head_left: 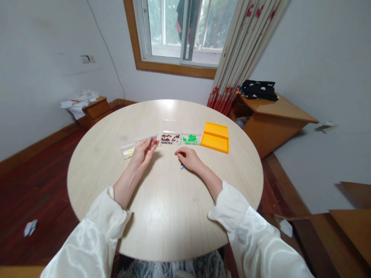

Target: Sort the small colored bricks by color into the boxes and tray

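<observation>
Left hand (144, 150) pinches blue bit (151, 138), partly blocks clear box (125, 152). Right hand (189, 158) curled, grip unclear; green bits (191, 138) beyond, orange case (215, 136) beyond right.

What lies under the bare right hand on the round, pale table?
A small blue piece shows at the near edge of the right hand; anything its palm covers cannot be seen.

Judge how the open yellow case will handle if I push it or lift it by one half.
The yellow case looks like thin, stiff plastic, so probably light for its size. Lying flat on the smooth-looking table, it should slide rather than tip. Lifted by one half, it may fold.
</observation>
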### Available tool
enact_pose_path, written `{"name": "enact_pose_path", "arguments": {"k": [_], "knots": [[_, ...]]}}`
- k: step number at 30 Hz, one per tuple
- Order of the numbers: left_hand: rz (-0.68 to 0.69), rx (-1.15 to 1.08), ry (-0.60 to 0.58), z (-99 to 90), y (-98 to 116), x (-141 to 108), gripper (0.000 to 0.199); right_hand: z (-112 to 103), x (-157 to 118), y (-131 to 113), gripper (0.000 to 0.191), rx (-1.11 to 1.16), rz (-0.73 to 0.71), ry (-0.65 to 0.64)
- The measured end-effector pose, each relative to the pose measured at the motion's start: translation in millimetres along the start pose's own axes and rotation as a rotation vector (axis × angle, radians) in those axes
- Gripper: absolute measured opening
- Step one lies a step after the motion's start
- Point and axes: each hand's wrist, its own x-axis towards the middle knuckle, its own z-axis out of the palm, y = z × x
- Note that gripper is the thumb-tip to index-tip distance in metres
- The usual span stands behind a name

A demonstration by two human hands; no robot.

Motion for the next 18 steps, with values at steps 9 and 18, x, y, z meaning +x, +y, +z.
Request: {"name": "enact_pose_path", "arguments": {"k": [9, 18], "knots": [[-0.034, -0.059, 0.102, 6.9, 4.4, -0.6, 0.021, 0.0, -0.4, 0.7, 0.022, 0.003, -0.001, -0.008], [-0.122, -0.144, 0.086, 10.6, 7.9, -3.3, 0.023, 0.7, -0.3, 2.2, 0.022, 0.008, -0.013, -0.004]]}}
